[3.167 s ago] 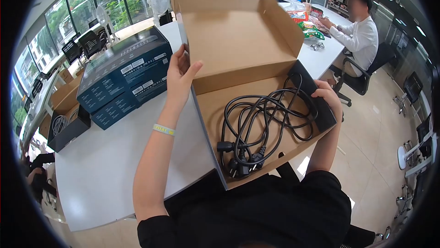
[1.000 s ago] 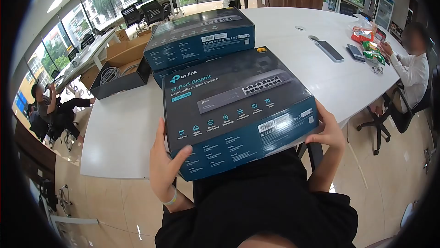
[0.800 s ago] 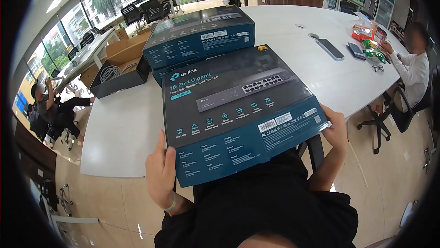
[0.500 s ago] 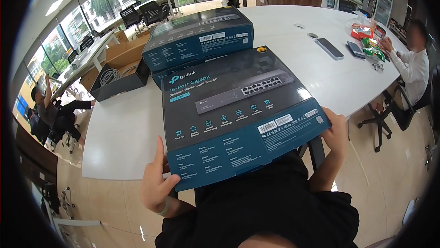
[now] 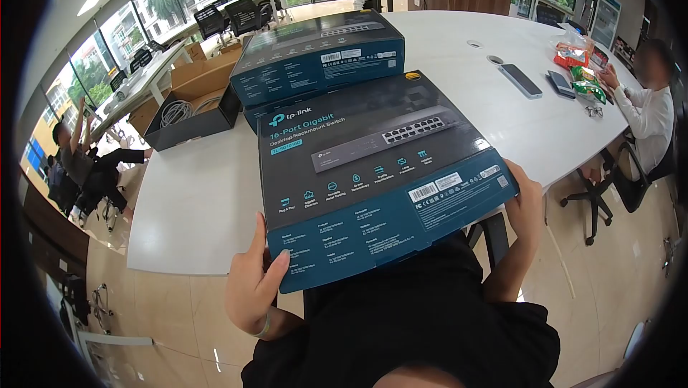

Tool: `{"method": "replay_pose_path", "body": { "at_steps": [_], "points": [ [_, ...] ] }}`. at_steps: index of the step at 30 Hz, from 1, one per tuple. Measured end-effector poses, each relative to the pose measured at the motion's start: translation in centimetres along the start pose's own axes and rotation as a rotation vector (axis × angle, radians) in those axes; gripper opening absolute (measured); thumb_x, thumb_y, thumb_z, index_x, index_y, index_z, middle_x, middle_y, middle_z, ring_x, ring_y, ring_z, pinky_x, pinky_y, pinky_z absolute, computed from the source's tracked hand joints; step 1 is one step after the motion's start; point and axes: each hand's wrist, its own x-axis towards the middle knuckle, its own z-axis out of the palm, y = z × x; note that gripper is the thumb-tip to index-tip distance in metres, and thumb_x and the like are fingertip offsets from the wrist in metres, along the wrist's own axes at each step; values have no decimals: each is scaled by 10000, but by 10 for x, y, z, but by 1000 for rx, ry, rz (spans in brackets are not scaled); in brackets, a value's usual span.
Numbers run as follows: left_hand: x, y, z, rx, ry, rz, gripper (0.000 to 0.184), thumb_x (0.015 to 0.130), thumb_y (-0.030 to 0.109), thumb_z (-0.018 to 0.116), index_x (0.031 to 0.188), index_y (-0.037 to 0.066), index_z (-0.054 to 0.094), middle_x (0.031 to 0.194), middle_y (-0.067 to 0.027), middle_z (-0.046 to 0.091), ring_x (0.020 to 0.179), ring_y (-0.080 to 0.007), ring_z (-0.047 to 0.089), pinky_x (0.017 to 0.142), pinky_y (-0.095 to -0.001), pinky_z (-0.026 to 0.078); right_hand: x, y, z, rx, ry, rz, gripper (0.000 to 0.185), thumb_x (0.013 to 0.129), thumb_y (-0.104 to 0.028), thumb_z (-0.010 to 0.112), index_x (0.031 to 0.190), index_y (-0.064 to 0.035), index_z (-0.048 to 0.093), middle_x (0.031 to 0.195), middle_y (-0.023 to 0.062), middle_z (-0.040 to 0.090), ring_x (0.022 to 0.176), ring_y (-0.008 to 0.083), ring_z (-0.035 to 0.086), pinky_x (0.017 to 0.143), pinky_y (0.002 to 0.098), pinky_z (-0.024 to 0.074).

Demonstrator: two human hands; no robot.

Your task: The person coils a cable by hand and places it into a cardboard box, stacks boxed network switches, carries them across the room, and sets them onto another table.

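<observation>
A black and teal network switch box (image 5: 380, 180), printed "tp-link 16-Port Gigabit", is tilted towards me in front of my body. My left hand (image 5: 254, 277) grips its near left corner, with the thumb on the teal side and the other fingers partly hidden. At the right corner, my right hand (image 5: 523, 191) holds the edge, its fingers mostly behind the box. Just beyond, a similar switch box (image 5: 319, 58) lies on top of another teal box, largely covered by the front one.
On the white table (image 5: 186, 223), an open carton (image 5: 193, 119) holds coiled pale cables (image 5: 179, 112). To the right lie a phone (image 5: 520, 80), a dark flat item (image 5: 560, 84), glasses (image 5: 594, 112) and snack bags (image 5: 589, 87). A person (image 5: 648, 108) sits there; another person (image 5: 89, 159) sits far left.
The held box has shifted very slightly in view, and my left hand has moved a little right with it. Both hands keep their hold.
</observation>
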Motion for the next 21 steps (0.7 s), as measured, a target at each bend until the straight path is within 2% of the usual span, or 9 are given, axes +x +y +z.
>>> {"method": "replay_pose_path", "body": {
  "at_steps": [2,5,9,11,12,14,15,17,21],
  "points": [
    [-1,5,-2,54,-34,-125,606,821,201,496,1274,-123,257,532,-151,527,417,-169,490,441,-243,374,0,3,1,-14,12,-5,444,623,67,478,1056,-5,548,767,208,591,638,311,605,605,291,458],
    [-2,-1,2,71,-13,-67,606,819,188,503,1274,-125,255,528,-145,534,411,-172,504,444,-244,385,0,6,5,-20,61,-12,436,631,57,491,1058,-5,549,771,205,594,640,310,607,605,289,458],
    [0,3,-2,58,-26,-119,624,797,205,560,1269,-105,295,567,-162,569,461,-195,568,459,-237,406,1,6,5,-36,48,-13,428,638,56,491,1056,-11,552,770,205,596,655,323,608,607,290,459],
    [1,-2,-4,121,7,-111,703,734,281,651,1255,-79,347,630,-157,611,565,-225,628,527,-246,446,3,9,5,11,-44,28,459,652,-5,529,1110,14,515,913,215,599,818,330,609,711,297,457],
    [2,-5,-5,120,4,-112,703,734,281,651,1255,-79,347,630,-157,611,565,-225,628,527,-246,446,3,13,8,9,-46,30,459,652,-5,529,1110,14,515,913,215,599,818,330,609,711,297,457],
    [6,-14,-6,115,35,-38,804,637,368,722,1236,-56,393,811,-184,636,772,-272,641,653,-268,469,4,24,11,186,-140,-97,611,670,-150,632,1209,44,418,1112,208,543,1038,310,537,855,312,403],
    [9,-21,-6,115,37,-37,804,637,368,722,1236,-56,393,811,-184,636,772,-272,641,653,-268,469,4,25,10,187,-140,-99,611,670,-150,632,1209,44,418,1112,208,543,1038,310,537,855,312,403],
    [15,-33,-6,268,67,106,851,589,415,739,1224,-48,412,965,-202,606,916,-283,599,749,-286,451,4,28,7,512,-289,-150,889,615,-364,734,1275,62,317,1228,191,460,1165,280,431,938,322,336],
    [26,-39,-2,-5,-115,-12,825,578,414,747,1194,-42,441,1045,-210,570,982,-291,563,784,-290,438,4,35,18,537,-356,-59,1005,535,-403,785,1291,47,300,1199,181,478,1132,253,452,922,317,350]
  ]
}}
